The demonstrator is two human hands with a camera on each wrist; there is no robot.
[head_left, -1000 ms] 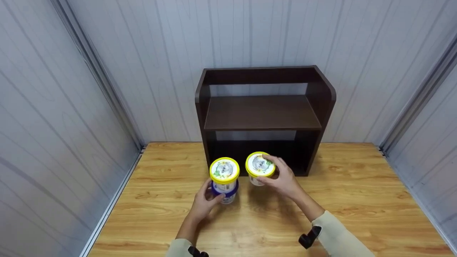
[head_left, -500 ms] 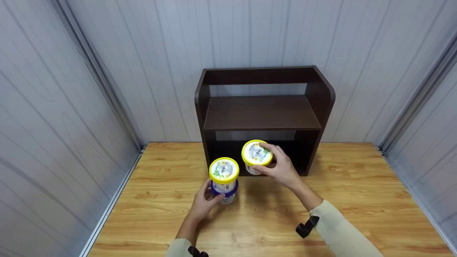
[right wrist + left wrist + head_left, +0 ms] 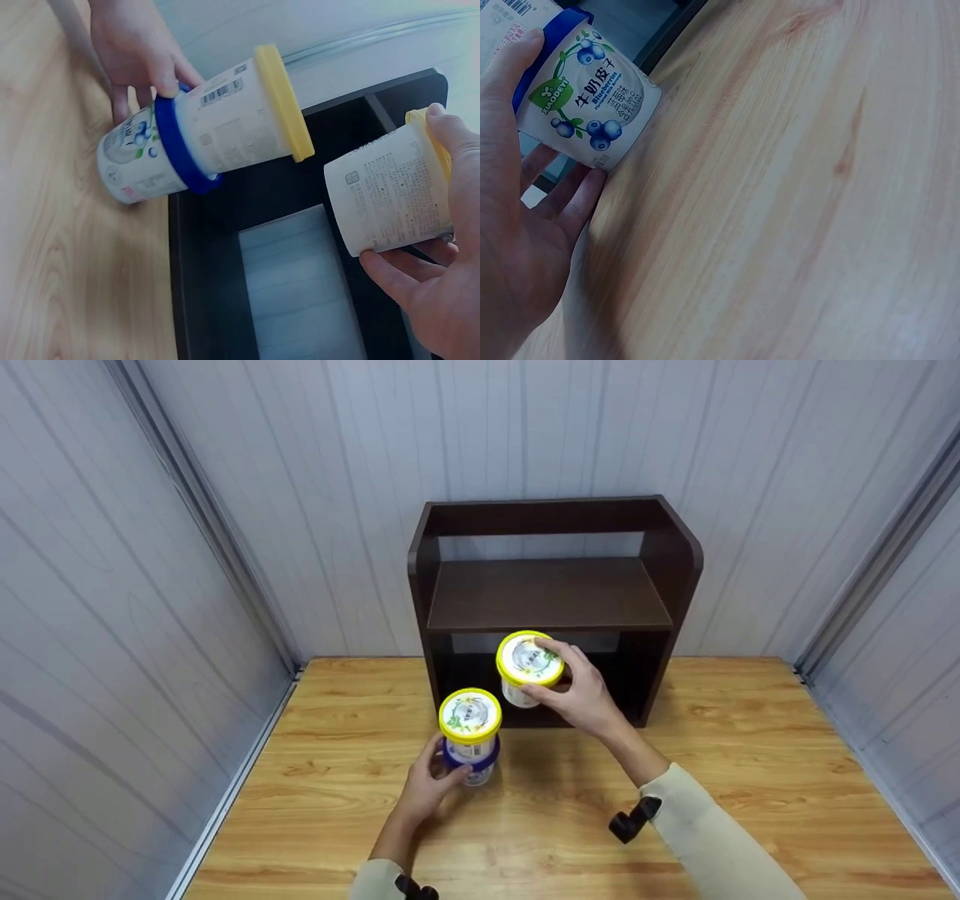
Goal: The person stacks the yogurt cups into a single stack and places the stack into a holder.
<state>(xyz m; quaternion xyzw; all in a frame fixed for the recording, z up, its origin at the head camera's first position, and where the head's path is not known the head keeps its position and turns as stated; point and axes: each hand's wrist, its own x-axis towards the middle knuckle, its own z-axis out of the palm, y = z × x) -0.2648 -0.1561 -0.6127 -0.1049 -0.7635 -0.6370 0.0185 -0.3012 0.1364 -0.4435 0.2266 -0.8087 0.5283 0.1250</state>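
Note:
My left hand holds a blue-lidded tub with blueberries printed on its side, gripping it at the lid rim. On top of that tub stands a yellow-lidded tub, upright and stacked. My right hand pinches a second yellow-lidded tub between thumb and fingers, around its lid. In the right wrist view this tub hangs in the air, higher than the stack and apart from it. The head view has it overlapping the lower opening of the dark brown shelf.
The two-level shelf stands at the back of the wooden table, against a pale panelled wall. Its middle board has a front edge just behind the raised tub. Side walls enclose the table left and right.
My right hand has raised its yellow-lidded tub from in front of the shelf's base, moving it up and slightly left. The left hand and the stacked tubs have stayed in place.

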